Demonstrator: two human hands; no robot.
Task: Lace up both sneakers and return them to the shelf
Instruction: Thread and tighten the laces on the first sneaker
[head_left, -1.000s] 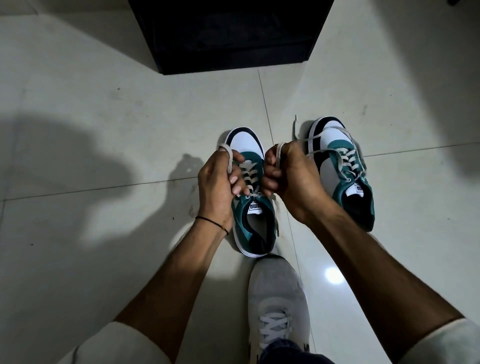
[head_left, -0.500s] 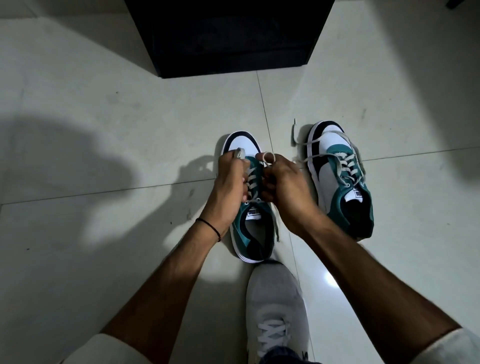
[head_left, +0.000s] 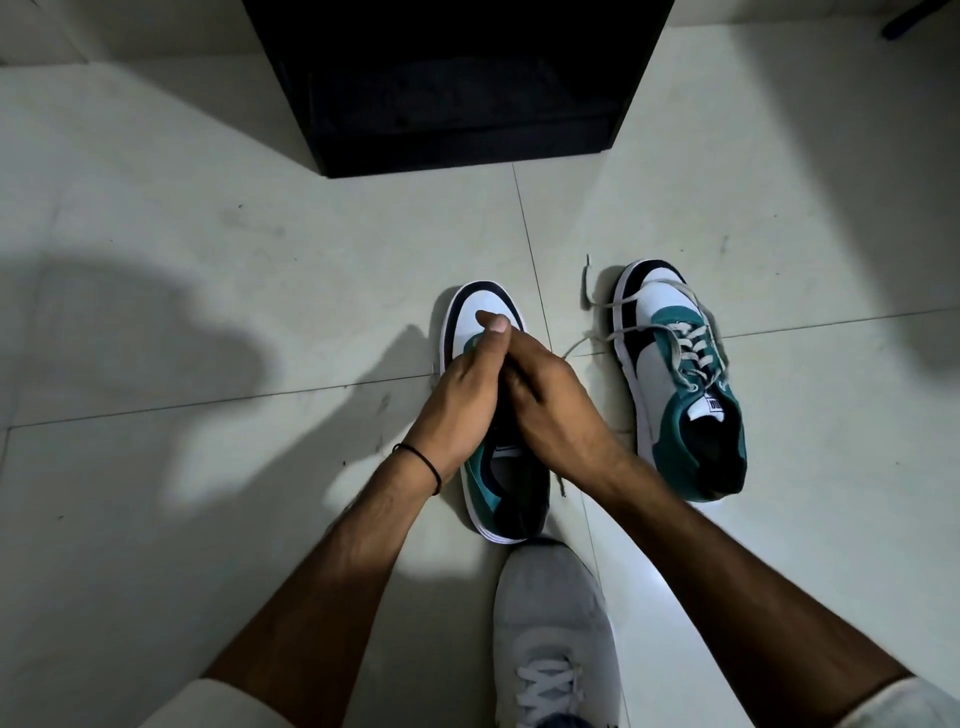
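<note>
Directly over the near sneaker, left grip and right grip meet, fingers hidden: can't tell if clamped on anything. Likely knotting; keep both ends taut and cinch low, centred. Sneaker sits under both grips on the floor. Second sneaker lies right of the right grip, apart, its laces loose.

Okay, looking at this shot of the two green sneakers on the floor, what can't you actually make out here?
Head view, the near sneaker: its laces and eyelets are covered by the left hand and right hand, so whether either hand grips a lace is unclear.
Head view, black shelf: cut off by the top edge, inside too dark to read.
Head view, grey shoe: heel cut off by the bottom edge.
</note>
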